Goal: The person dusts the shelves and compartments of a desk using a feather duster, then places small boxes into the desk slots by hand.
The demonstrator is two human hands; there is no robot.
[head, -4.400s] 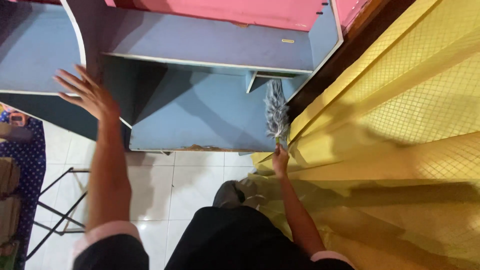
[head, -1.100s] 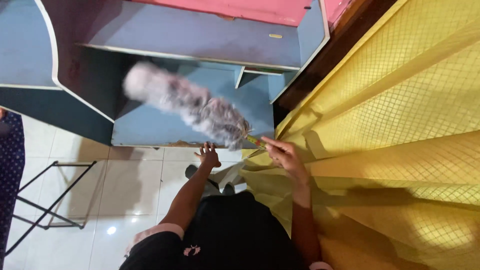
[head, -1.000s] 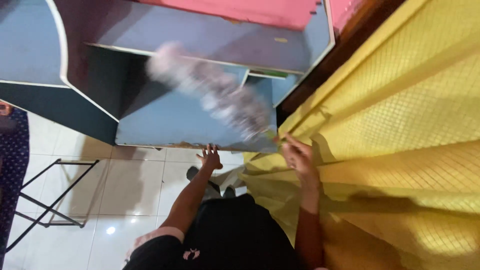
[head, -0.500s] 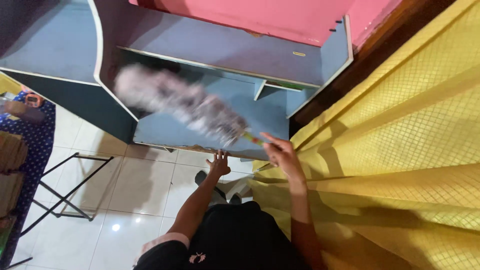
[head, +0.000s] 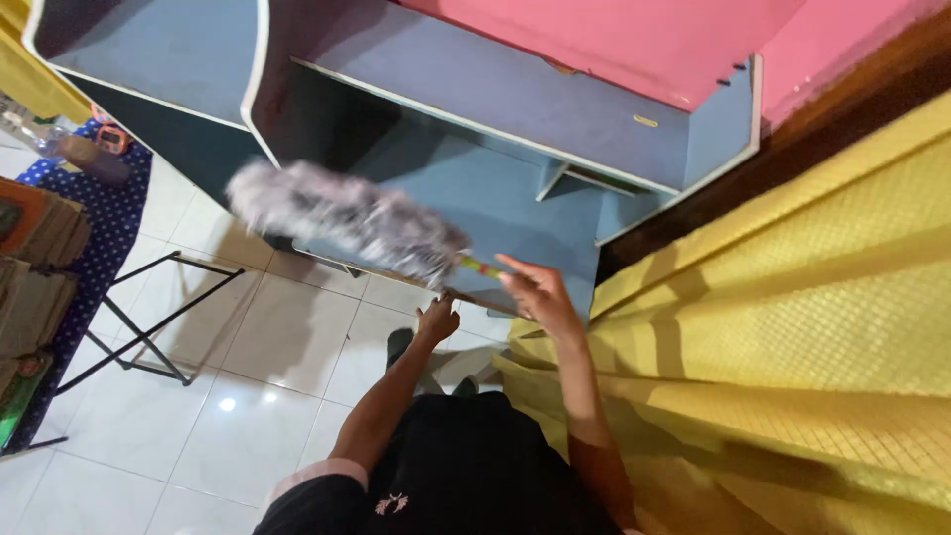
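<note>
My right hand (head: 532, 294) grips the thin handle of a grey feather duster (head: 342, 216). Its fluffy head is blurred and stretches left over the front edge of the lowest shelf of a blue wooden cabinet (head: 515, 109). My left hand (head: 437, 321) hangs lower, fingers spread, just below that shelf's front edge and holding nothing. Whether it touches the edge is unclear.
A yellow checked curtain (head: 792, 327) fills the right side, against my right arm. A pink panel (head: 634, 40) backs the cabinet. White floor tiles (head: 248, 396) lie below, with a black folding metal frame (head: 149, 327) and a blue patterned cloth with stacked things (head: 59, 238) at the left.
The duster has swept left across the lowest shelf to its front edge. My left hand dropped from the cabinet's upright panel to just below that edge. The view has shifted right.
</note>
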